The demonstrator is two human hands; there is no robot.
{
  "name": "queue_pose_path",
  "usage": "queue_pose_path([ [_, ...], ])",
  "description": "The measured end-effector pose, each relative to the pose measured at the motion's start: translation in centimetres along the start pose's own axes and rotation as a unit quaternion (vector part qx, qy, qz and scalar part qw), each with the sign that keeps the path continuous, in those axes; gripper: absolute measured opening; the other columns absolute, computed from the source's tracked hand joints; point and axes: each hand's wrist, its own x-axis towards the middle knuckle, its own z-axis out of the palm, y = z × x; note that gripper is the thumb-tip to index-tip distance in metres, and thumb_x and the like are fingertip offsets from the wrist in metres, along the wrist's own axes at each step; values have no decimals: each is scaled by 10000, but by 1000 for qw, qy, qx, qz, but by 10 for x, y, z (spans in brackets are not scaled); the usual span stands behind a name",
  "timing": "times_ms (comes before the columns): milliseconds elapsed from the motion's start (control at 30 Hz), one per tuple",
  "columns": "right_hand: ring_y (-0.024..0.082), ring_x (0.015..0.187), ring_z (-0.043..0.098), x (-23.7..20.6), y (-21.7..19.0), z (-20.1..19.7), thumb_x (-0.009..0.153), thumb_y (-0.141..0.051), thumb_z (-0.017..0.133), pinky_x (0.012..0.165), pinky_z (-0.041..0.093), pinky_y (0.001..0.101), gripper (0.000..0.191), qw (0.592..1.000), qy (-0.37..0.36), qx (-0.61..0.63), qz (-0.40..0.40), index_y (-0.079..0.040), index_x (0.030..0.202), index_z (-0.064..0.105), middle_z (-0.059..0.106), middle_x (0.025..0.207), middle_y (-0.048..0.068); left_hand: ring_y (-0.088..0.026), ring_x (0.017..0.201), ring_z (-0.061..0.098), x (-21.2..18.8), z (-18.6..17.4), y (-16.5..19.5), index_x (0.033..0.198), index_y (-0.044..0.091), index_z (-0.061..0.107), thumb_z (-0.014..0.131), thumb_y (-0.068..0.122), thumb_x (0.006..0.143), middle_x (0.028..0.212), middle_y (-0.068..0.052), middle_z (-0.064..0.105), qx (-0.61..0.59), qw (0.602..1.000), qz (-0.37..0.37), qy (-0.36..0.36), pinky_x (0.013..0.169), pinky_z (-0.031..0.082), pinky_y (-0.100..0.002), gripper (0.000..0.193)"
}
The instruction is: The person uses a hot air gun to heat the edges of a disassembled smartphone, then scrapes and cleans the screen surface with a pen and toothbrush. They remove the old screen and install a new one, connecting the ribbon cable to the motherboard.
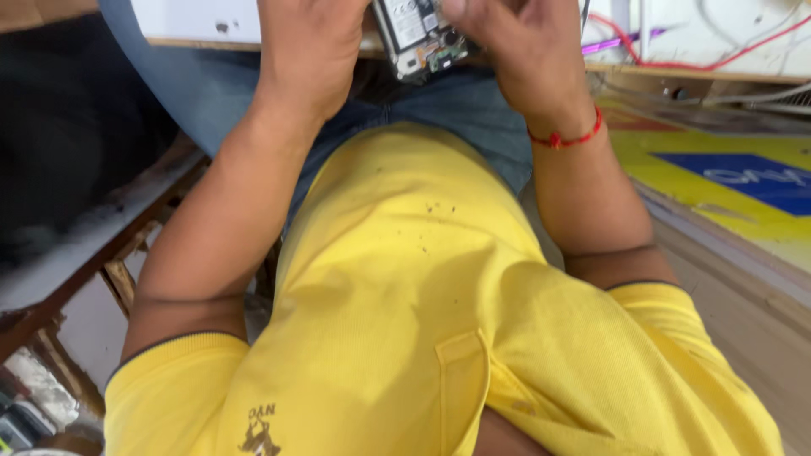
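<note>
An opened mobile phone, its back cover off and its circuit board showing, sits at the top middle of the head view. My left hand grips its left side. My right hand, with a red thread band on the wrist, holds its right side; the fingertips are cut off by the frame's top edge. Both forearms reach up from my yellow shirt over my blue jeans.
A white worktop edge runs along the top left. Red and white cables lie on the bench at the top right. A yellow and blue panel lies to the right. A wooden frame stands at the left.
</note>
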Motion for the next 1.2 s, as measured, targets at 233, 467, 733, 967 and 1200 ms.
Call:
queue_pose_path([
  [233, 181, 1166, 724, 1, -24, 9, 993, 98, 730, 1016, 644, 326, 324, 980, -41, 188, -47, 4, 1269, 590, 659, 1266, 99, -52, 678, 435, 9, -4, -2, 914, 15, 607, 689, 46, 1098, 759, 52, 521, -144, 988, -7, 60, 638, 395, -261, 203],
  [467, 210, 1086, 731, -5, -7, 18, 1005, 150, 728, 928, 623, 292, 213, 997, 35, 56, -41, 86, 1177, 621, 704, 1155, 178, -76, 778, 617, 11, 1, 3, 953, 9, 653, 673, 55, 1037, 843, 17, 641, -205, 976, -34, 58, 744, 539, -285, 98],
  [733, 159, 1300, 601, -7, -25, 26, 1002, 9, 793, 1119, 566, 308, 519, 993, -3, 79, -87, -56, 1332, 398, 526, 1415, 94, -73, 813, 695, 14, 17, 39, 1108, -16, 692, 683, 110, 1113, 958, -44, 752, -141, 990, -19, -7, 775, 579, -241, 126],
  [967, 191, 1236, 642, 9, -41, 26, 986, -13, 791, 1068, 569, 308, 667, 989, 39, 132, -49, -74, 1457, 321, 588, 1389, 137, -51, 892, 689, 3, 31, 59, 1197, -11, 669, 678, 131, 1107, 1042, -23, 746, -73, 994, -33, -67, 837, 586, -239, 169],
  [1200, 195, 1062, 700, 21, -41, 38, 977, 24, 774, 956, 582, 308, 648, 985, 99, 138, -38, -38, 1439, 324, 681, 1223, 167, -46, 1014, 649, -1, 36, 61, 1302, -24, 647, 673, 66, 1096, 1130, -24, 718, -46, 993, -28, -104, 923, 564, -235, 226],
])
